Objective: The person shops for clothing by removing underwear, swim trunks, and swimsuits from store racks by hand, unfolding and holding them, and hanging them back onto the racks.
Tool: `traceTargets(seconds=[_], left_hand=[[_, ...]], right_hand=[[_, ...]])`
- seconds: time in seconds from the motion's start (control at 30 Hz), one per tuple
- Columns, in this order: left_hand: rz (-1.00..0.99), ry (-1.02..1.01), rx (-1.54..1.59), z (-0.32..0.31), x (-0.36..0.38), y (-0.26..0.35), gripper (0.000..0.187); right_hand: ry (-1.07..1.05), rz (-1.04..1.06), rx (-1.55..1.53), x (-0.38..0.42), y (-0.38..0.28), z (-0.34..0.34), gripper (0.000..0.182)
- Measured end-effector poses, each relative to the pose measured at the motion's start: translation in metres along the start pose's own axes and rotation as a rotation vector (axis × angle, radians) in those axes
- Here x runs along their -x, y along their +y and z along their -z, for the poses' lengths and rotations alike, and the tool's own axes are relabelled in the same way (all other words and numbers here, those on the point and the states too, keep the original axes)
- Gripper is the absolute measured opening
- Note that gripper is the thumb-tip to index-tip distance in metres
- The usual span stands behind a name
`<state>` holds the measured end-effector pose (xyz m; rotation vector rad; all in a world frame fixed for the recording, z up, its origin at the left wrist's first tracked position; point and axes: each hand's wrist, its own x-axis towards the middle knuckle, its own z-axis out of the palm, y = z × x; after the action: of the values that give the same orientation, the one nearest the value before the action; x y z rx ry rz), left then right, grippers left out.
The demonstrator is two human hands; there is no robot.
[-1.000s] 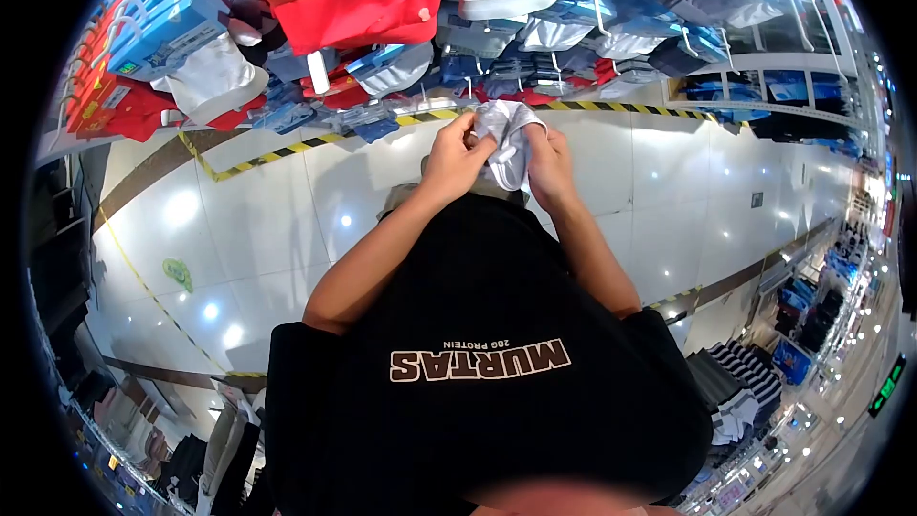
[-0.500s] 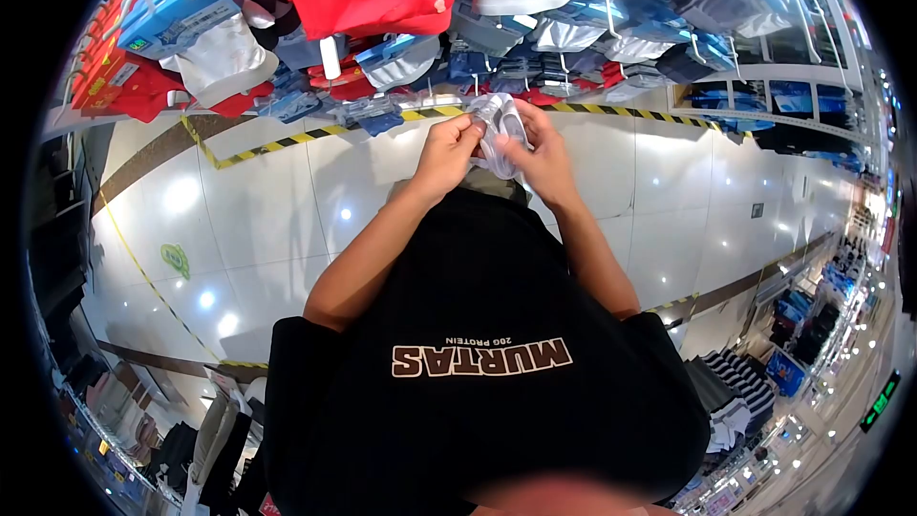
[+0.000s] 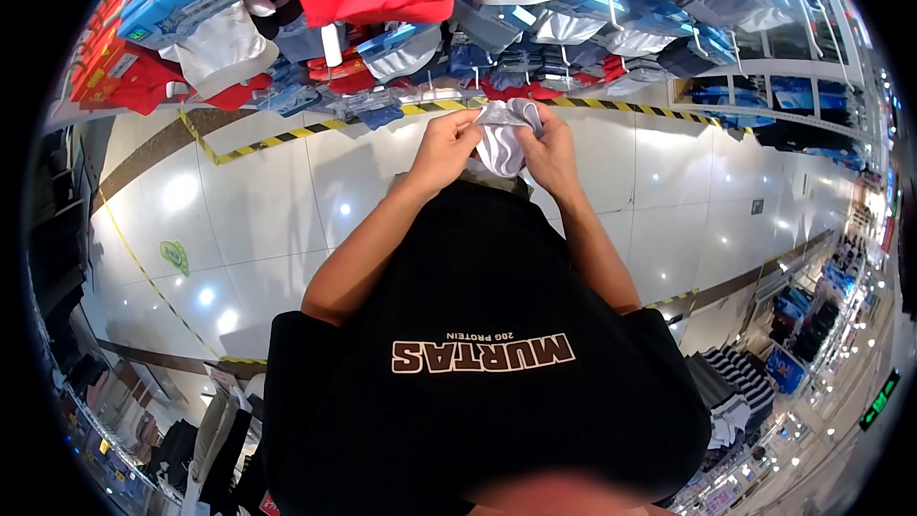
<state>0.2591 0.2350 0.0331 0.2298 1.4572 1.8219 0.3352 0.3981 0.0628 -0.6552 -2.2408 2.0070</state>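
Just above the middle of the frame I see both hands closed on a small pale grey garment (image 3: 503, 134): the left hand (image 3: 444, 151) pinches its left edge, the right hand (image 3: 554, 155) grips its right side. The cloth is soft, crumpled and bunched between them, with a lighter band along its top, just below the hanging packaged clothes (image 3: 382, 0).

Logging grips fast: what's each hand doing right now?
Left hand: closed, gripping the left edge of the white garment.
Right hand: closed, gripping the same garment's right side.
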Motion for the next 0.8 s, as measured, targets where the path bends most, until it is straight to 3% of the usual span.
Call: traceTargets(seconds=[0.13,0.17,0.37,0.47,0.5,0.8], left_hand=[[-0.038,0.054,0.002,-0.003,-0.004,-0.008,0.021],[-0.037,0.053,-0.008,-0.001,-0.004,-0.009,0.017],[-0.001,-0.011,0.009,0.009,-0.004,-0.005,0.019],[0.033,0.065,0.086,0.017,-0.004,0.006,0.019],[0.083,0.078,0.077,0.018,-0.001,0.016,0.019],[0.149,0.04,0.14,0.022,0.003,0.007,0.02]], right_hand=[[-0.127,0.115,0.178,0.01,-0.034,-0.007,0.06],[-0.154,0.091,0.215,0.008,-0.028,-0.005,0.076],[-0.24,0.066,0.236,0.007,-0.025,-0.011,0.064],[-0.18,0.065,0.244,0.002,-0.01,-0.007,0.058],[-0.133,0.131,0.191,0.001,-0.015,-0.008,0.057],[-0.126,0.042,0.108,0.0,-0.023,-0.009,0.056]])
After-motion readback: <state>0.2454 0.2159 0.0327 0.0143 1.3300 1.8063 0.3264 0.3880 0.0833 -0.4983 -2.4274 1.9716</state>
